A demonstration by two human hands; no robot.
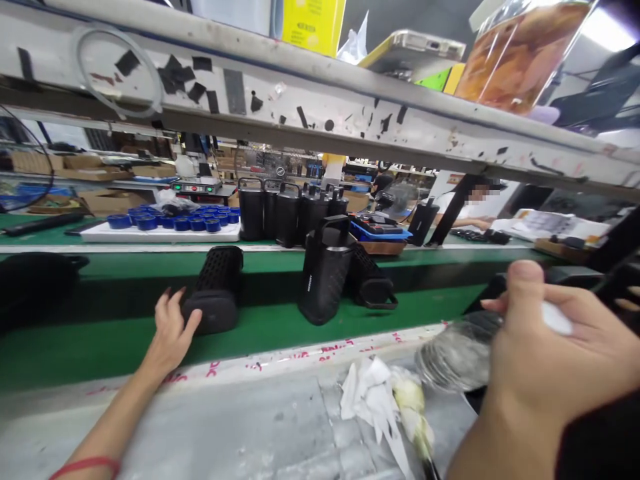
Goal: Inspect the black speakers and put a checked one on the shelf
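Left hand (167, 333) half-open against black perforated housing (218, 270) lying on green conveyor belt (270, 320), left of frame centre. Thumb on its near end; can't tell if gripped. Right hand (555, 353), lower right, curled round mostly hidden white item (557, 319).

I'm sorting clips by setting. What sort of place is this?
Probably a factory assembly line: a long green strip, likely a conveyor belt, bears several black cases, more upright cases with handles stand grouped beyond it, and many blue round pieces sit on a white board.
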